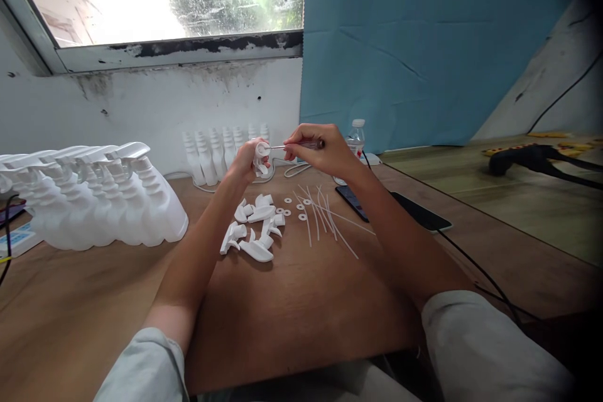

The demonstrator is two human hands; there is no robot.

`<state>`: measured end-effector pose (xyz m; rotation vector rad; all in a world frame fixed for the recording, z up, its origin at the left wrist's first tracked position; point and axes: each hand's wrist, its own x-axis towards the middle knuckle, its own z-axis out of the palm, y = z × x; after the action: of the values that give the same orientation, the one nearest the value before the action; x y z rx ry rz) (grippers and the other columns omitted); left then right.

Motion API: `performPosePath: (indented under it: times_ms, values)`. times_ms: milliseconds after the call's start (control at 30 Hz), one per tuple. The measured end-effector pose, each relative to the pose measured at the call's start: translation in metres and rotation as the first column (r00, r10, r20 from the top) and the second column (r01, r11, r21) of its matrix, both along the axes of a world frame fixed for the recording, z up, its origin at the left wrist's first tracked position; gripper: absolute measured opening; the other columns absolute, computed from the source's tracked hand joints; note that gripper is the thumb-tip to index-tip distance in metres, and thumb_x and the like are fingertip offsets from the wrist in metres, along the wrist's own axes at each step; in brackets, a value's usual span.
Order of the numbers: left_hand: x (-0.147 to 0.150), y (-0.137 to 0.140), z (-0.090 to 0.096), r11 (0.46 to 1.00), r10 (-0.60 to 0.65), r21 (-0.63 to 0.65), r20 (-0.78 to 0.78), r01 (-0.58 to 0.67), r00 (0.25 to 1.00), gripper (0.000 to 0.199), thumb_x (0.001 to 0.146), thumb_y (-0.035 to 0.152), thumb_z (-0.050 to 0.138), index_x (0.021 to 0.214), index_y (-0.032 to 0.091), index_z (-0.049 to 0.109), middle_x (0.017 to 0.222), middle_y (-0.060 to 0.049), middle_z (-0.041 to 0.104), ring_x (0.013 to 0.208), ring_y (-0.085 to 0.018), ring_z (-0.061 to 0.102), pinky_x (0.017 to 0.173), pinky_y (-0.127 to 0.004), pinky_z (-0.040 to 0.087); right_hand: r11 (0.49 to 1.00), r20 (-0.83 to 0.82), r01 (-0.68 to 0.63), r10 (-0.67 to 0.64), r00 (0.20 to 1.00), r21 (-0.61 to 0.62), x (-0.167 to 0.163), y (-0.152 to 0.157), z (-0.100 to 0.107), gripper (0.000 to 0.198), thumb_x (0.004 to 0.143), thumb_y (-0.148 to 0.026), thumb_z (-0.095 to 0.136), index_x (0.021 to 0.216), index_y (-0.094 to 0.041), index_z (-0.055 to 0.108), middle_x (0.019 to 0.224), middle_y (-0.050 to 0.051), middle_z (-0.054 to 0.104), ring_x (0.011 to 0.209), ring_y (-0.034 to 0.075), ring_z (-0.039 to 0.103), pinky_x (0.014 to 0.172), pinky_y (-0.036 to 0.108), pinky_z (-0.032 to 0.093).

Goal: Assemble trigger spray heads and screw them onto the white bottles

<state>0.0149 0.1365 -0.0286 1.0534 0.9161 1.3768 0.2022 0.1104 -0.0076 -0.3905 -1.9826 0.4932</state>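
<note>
My left hand [245, 162] is closed around a white plastic spray trigger head [261, 160], its round collar facing right. In my right hand [318, 146] is a screwdriver [311, 144] with a dark handle, its thin metal shaft pointing left. The shaft's tip reaches the collar; whether it is inside or only touching I cannot tell. Below the hands, several more white trigger heads [257, 248] lie in a loose group on the brown table [301, 326]. Right of them are several small white washers [302, 217] and thin clear tubes [330, 217].
Large white bottles [155, 201] stand in a row at the left, and smaller white bottles [214, 157] line the wall. A phone [351, 201], a black tablet-like device [419, 210] with a cable, and a clear plastic bottle [358, 133] are at the right.
</note>
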Motion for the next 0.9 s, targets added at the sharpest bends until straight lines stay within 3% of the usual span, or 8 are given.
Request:
performPosePath:
  times_ms: [100, 300, 467, 567, 700, 900]
  values:
    - [-0.002, -0.002, 0.003, 0.997, -0.041, -0.071, 0.037, 0.044, 0.998, 0.015, 0.065, 0.026, 0.055, 0.061, 0.018, 0.043, 0.041, 0.003, 0.046, 0.032, -0.009, 0.044, 0.032, -0.017, 0.032, 0.997, -0.034, -0.072, 0.073, 0.997, 0.009, -0.001, 0.004, -0.001, 0.020, 0.080, -0.031, 0.069, 0.070, -0.015, 0.062, 0.069, 0.004, 0.067, 0.065, 0.015, 0.065, 0.060, 0.026, 0.050]
    - [0.002, -0.004, 0.001, 0.990, -0.115, -0.090, -0.051, 0.110, 0.992, 0.017, 0.066, 0.026, 0.057, 0.057, 0.018, 0.045, 0.038, 0.002, 0.045, 0.029, -0.009, 0.041, 0.030, -0.018, 0.030, 0.960, -0.050, -0.224, 0.218, 0.975, -0.168, 0.012, 0.011, 0.005, 0.026, 0.079, -0.036, 0.073, 0.070, -0.014, 0.062, 0.069, 0.005, 0.069, 0.065, 0.017, 0.068, 0.064, 0.031, 0.057]
    - [0.006, -0.002, -0.004, 0.985, -0.140, -0.118, -0.101, 0.128, 0.985, 0.020, 0.068, 0.026, 0.056, 0.055, 0.018, 0.044, 0.038, 0.002, 0.044, 0.029, -0.009, 0.041, 0.030, -0.019, 0.031, 0.957, 0.005, -0.189, 0.195, 0.981, -0.218, 0.018, 0.008, 0.009, 0.026, 0.078, -0.035, 0.074, 0.069, -0.013, 0.063, 0.067, 0.005, 0.069, 0.062, 0.015, 0.067, 0.062, 0.028, 0.057]
    - [0.006, -0.001, -0.006, 0.990, -0.102, -0.108, -0.146, 0.087, 0.984, 0.018, 0.068, 0.026, 0.057, 0.058, 0.017, 0.046, 0.039, 0.002, 0.045, 0.029, -0.009, 0.041, 0.031, -0.019, 0.032, 0.971, 0.044, -0.154, 0.165, 0.985, -0.182, 0.016, 0.004, 0.010, 0.023, 0.080, -0.033, 0.072, 0.069, -0.014, 0.063, 0.066, 0.004, 0.068, 0.061, 0.013, 0.066, 0.060, 0.025, 0.055]
    - [0.005, 0.001, -0.006, 0.999, 0.047, -0.012, -0.256, -0.052, 0.965, 0.014, 0.067, 0.024, 0.062, 0.062, 0.017, 0.051, 0.039, 0.003, 0.045, 0.029, -0.009, 0.041, 0.030, -0.020, 0.031, 0.979, 0.086, -0.118, 0.134, 0.987, -0.167, 0.014, 0.005, 0.008, 0.023, 0.080, -0.032, 0.071, 0.069, -0.014, 0.064, 0.065, 0.003, 0.068, 0.061, 0.013, 0.065, 0.058, 0.023, 0.053]
    - [0.000, -0.004, 0.001, 0.972, -0.231, -0.081, -0.128, 0.222, 0.964, 0.023, 0.072, 0.028, 0.057, 0.054, 0.017, 0.046, 0.040, 0.002, 0.044, 0.030, -0.009, 0.039, 0.030, -0.020, 0.030, 0.887, -0.143, -0.352, 0.323, 0.935, -0.298, 0.017, 0.025, 0.000, 0.026, 0.076, -0.034, 0.076, 0.071, -0.012, 0.063, 0.071, 0.006, 0.070, 0.064, 0.017, 0.068, 0.063, 0.032, 0.058]
